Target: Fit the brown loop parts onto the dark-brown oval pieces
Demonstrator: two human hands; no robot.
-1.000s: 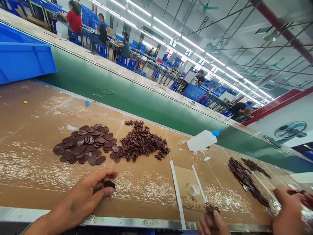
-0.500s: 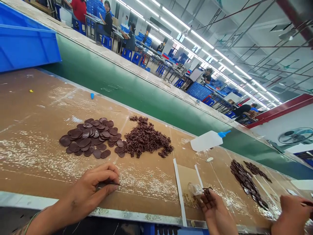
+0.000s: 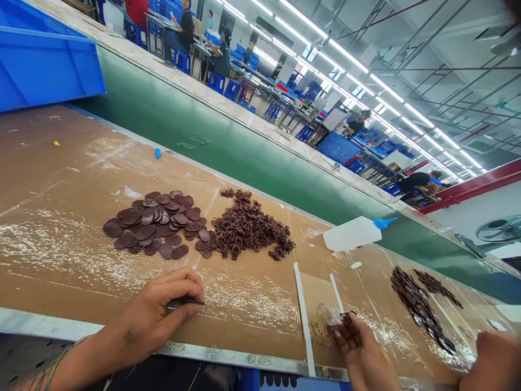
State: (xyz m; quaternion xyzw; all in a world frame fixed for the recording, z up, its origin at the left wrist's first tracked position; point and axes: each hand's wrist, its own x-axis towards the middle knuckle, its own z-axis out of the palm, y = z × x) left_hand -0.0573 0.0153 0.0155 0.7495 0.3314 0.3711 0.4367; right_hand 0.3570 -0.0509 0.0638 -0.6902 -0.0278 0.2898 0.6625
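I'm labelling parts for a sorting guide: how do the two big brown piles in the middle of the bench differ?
The pile of discs is made of smooth, flat, rounded pieces; the pile of curly pieces is made of thin, twisted strands. The discs have a slight shine and overlap like scales, while the curly pieces look duller and tangle into a lumpy heap. Both are dark brown and lie loose on the brown work surface.

Bright ceiling tubes point(image 3: 321, 41); right edge blurred.
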